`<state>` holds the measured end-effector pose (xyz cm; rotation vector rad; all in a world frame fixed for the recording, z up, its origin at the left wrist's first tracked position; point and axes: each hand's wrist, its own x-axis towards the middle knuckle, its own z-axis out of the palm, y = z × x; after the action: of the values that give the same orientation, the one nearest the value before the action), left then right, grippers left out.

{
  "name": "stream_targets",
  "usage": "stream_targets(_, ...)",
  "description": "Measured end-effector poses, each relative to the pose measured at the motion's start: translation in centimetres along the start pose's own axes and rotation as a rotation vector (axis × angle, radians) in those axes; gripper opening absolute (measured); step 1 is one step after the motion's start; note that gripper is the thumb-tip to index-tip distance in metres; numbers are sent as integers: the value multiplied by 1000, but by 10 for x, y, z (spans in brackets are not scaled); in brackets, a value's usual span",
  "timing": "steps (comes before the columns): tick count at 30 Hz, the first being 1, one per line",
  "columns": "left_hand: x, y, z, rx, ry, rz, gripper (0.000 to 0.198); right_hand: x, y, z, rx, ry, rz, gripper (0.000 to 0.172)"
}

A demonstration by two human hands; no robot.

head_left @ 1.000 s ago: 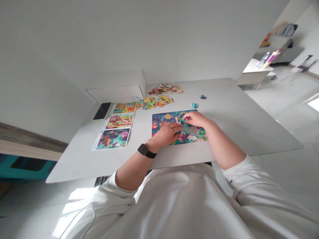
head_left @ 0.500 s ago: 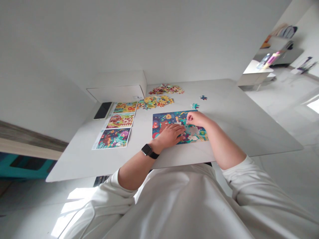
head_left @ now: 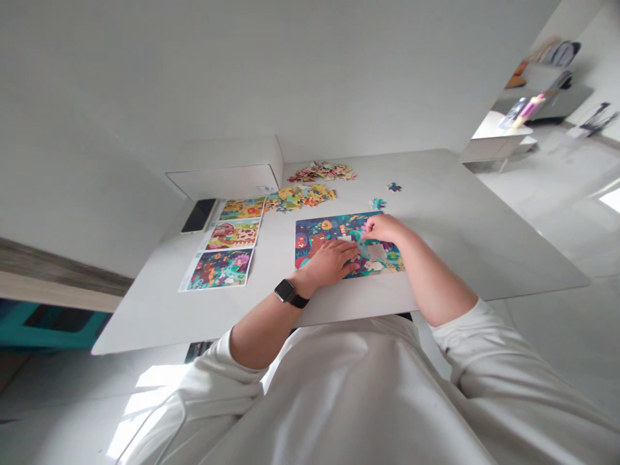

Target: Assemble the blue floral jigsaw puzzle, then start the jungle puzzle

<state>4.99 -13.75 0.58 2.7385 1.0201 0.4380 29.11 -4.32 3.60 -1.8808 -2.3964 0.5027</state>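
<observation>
A colourful jigsaw puzzle [head_left: 310,226], mostly dark blue and teal with animals, lies on the table in front of me. Pale gaps show near its middle. My left hand [head_left: 332,261] rests palm down on its left and middle part, fingers spread, a black watch on the wrist. Over the upper right part, my right hand [head_left: 382,228] has its fingers curled and pinched close to the surface. Whatever is between those fingertips is hidden. Just beyond the puzzle's top edge lies a teal puzzle piece [head_left: 378,203], and farther back a dark blue puzzle piece [head_left: 394,187].
Yellow puzzle pieces [head_left: 305,196] and red puzzle pieces [head_left: 323,171] lie in heaps at the back. To the left are a picture sheet [head_left: 221,269] with three scenes, a phone [head_left: 198,216] and a white box [head_left: 223,177] against the wall.
My right hand has shifted slightly right, its fingers still curled over the puzzle. The pale gap beside it looks smaller. My left hand stays in place.
</observation>
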Motion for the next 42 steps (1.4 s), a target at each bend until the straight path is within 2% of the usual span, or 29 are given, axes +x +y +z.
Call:
stream_targets(14, 4, 1, 4, 44, 11, -43, 48, -2, -4, -3, 34, -158, -26, 21)
stream_targets(25, 5, 2, 6, 78, -1, -108, 53, 8, 4, 6, 75, -175, -72, 22)
stream_targets(32, 8, -1, 8, 45, 14, -106, 51, 6, -15, -5, -47, -196, -85, 17)
stream_targets(34, 5, -1, 9, 60, 21, -96, 50, 5, -8, -13, 41, -262, -137, 14)
stream_targets(36, 1, -1, 8, 72, 41, -97, 52, 8, 10, -26, 212, -314, -188, 14)
stream_targets(37, -1, -2, 6, 71, 56, -100, 52, 11, 22, -34, 297, -309, -192, 17)
stream_targets(38, -3, -2, 4, 64, 74, -105, 53, 15, 35, -43, 351, -233, -158, 20)
stream_targets(40, -4, -2, -1, 34, 120, -114, 53, 27, 62, -58, 344, 8, -16, 22)
stream_targets(42, -3, -4, -6, -7, 173, -122, 51, 42, 85, -69, 283, 178, 131, 23)
